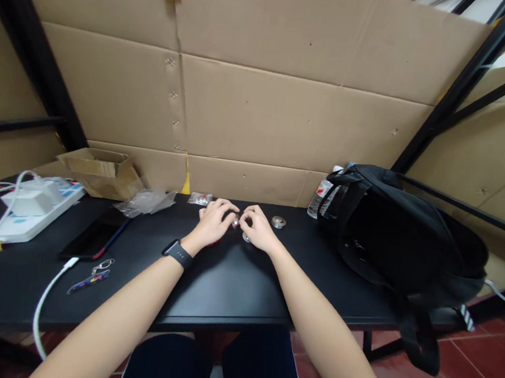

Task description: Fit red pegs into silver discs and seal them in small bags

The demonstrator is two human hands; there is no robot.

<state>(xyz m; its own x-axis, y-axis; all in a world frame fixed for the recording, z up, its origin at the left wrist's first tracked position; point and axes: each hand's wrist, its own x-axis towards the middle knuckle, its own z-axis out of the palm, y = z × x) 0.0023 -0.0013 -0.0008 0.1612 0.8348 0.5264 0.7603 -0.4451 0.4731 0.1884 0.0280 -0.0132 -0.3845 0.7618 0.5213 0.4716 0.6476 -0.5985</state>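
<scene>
Over the far middle of the black table, my left hand (217, 221) and my right hand (257, 227) meet almost fingertip to fingertip. A small shiny, pinkish piece (235, 221) shows between them, too small to name. The left fingers are bent and closed at this piece; a dark watch is on that wrist. My right thumb and index finger are pinched together beside it, and what they hold is hidden. Under the right hand, a small silvery round thing (246, 237) is partly covered. A bit of something red (213, 244) peeks out below the left hand.
A round, shiny tape-like roll (278, 222) and a small clear packet (199, 199) lie near the hands. Leftward are plastic bags (147, 202), a paper bag (102, 173), a phone (96, 236), keyring (90, 281) and power strip (30, 217). A bottle (319, 200) and black backpack (403, 232) stand right.
</scene>
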